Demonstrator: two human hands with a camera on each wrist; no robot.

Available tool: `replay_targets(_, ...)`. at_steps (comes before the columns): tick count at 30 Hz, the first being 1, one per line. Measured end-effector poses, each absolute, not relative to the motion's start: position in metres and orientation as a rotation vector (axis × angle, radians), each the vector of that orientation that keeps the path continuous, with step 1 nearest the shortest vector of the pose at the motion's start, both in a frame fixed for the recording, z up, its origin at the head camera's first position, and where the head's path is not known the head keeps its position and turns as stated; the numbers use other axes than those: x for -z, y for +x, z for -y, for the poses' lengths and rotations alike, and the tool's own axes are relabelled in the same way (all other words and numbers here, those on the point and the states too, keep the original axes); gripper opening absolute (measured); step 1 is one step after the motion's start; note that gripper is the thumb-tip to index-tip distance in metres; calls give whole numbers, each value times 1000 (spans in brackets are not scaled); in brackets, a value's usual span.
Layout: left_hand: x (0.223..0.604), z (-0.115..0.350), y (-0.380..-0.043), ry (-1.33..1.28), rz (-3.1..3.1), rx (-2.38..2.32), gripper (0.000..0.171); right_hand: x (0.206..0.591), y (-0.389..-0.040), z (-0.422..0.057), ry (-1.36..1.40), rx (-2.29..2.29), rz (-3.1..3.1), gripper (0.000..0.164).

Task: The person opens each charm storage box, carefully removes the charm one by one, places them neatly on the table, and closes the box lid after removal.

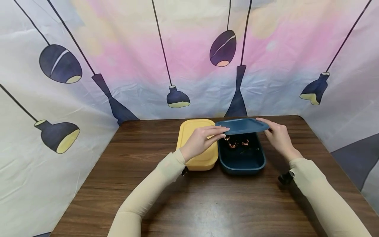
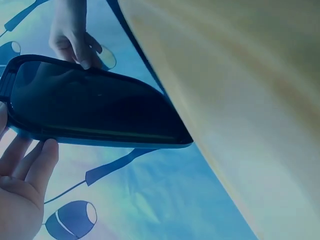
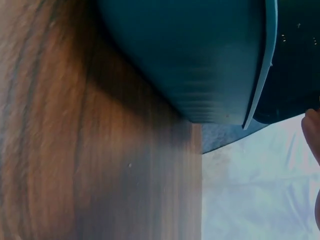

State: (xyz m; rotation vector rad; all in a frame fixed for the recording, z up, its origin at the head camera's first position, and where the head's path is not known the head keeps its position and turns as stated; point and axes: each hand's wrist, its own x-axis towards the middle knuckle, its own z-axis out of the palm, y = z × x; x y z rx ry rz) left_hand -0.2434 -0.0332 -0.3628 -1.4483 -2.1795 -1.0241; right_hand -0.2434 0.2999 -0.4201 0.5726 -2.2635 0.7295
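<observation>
A blue lid [image 1: 242,125] is raised and tilted above the back of a blue rectangular box [image 1: 242,165]. My left hand [image 1: 202,140] pinches the lid's left edge, and my right hand [image 1: 279,136] grips its right edge. The lid's dark, rimmed underside [image 2: 100,102] shows in the left wrist view. Several small shiny copper-coloured pieces [image 1: 232,145] lie in the box's back part; their kind is too small to tell. From the right wrist, the box's outer wall [image 3: 190,60] is visible, with only fingertips [image 3: 312,132] of my right hand in sight.
A yellow box with a yellow lid [image 1: 204,159] on it stands directly left of the blue box, beneath my left forearm. Both rest on a dark brown wooden table [image 1: 189,204]. Behind the table's back edge hangs a cloth [image 1: 195,72] printed with lamps.
</observation>
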Motion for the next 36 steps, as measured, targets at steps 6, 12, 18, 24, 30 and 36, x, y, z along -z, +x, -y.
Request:
replay_targets(6, 355, 32, -248, -1415, 2167, 1042, 31, 415, -249, -294, 547, -757, 2146, 38)
replay_targets(12, 349, 27, -248, -1414, 2155, 1035, 31, 408, -249, -294, 478, -757, 2085, 36)
replay_targets(18, 337, 21, -250, -1444, 2121, 1064, 33, 397, -242, -300, 439, -756, 2074, 34)
replay_targets(24, 319, 6, -256, -1513, 2061, 1105, 34, 384, -233, -313, 391, -728, 2026, 28)
replay_targets(30, 299, -15, -262, -1527, 2032, 1112, 34, 372, -222, -329, 310, -749, 1988, 13)
replay_targets(36, 286, -35, -268, -1509, 2023, 1124, 35, 360, -210, -347, 272, -801, 1970, 22)
